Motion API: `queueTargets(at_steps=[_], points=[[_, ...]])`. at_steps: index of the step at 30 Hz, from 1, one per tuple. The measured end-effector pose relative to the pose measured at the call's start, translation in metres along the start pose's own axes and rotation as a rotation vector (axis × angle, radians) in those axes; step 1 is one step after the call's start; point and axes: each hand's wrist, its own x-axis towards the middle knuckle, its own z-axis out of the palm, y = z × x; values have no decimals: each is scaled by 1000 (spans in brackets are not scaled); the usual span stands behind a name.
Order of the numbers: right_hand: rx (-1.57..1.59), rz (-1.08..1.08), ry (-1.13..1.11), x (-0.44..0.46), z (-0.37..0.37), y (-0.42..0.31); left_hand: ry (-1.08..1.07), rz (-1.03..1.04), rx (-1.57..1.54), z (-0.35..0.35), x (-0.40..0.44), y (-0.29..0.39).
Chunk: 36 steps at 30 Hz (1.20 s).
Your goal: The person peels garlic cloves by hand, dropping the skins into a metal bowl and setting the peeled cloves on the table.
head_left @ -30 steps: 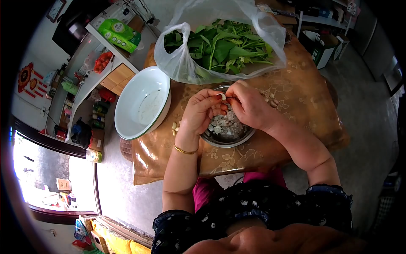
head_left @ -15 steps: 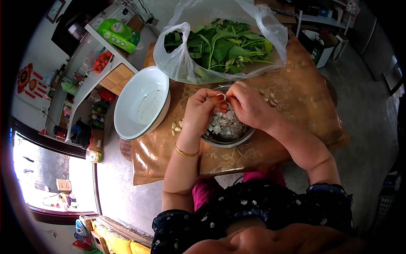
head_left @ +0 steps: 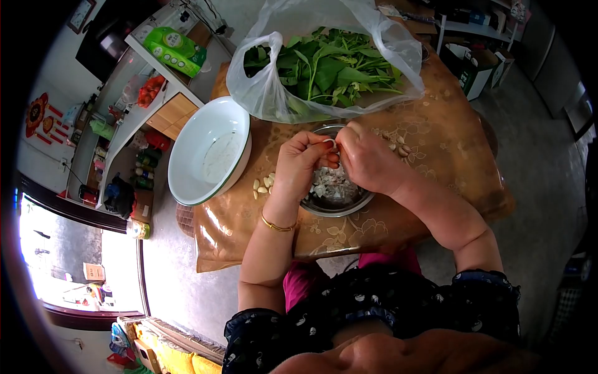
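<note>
Garlic clove [head_left: 330, 142], one — pinched between thumb and fingers of left hand [head_left: 299, 162]; right hand [head_left: 369, 159] curled at its end, fingertips hidden, clamp cannot be told. Beneath — steel bowl [head_left: 339, 210] of peelings [head_left: 334, 185], toward table [head_left: 448, 149]'s near edge.

A brown table cover [head_left: 442, 181] (apparently plastic) is reflecting a glossy glare towards the near left corner of the surface. Beside the left edge, a white basin [head_left: 196, 140] is showing a smooth, enamel-like finish. Along the far edge, a bag [head_left: 269, 81] of thin, translucent plastic is creasing into shiny folds. Towards the near edge, a bowl [head_left: 339, 212] of polished metal is gleaming at its rim, its dry skins [head_left: 332, 187] looking papery. A gold-toned bracelet [head_left: 278, 226] is shining like smooth metal; the patterned cloth blouse [head_left: 398, 299] is appearing matt.
</note>
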Motion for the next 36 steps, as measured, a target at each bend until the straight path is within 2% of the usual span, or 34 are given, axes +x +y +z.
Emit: queueTargets(at_steps=[4,10,22,36], points=[[-126,-146,-33,4,-7,-4,-11,0,4,0,0,0],[-132,-31,-56,2,-5,-1,-20,-36,-46,-1,0,2],[-27,-29,38,6,-10,-1,-159,-28,-63,-6,0,6],[113,-26,151,8,-14,-2,-185,10,54,-9,1,4]])
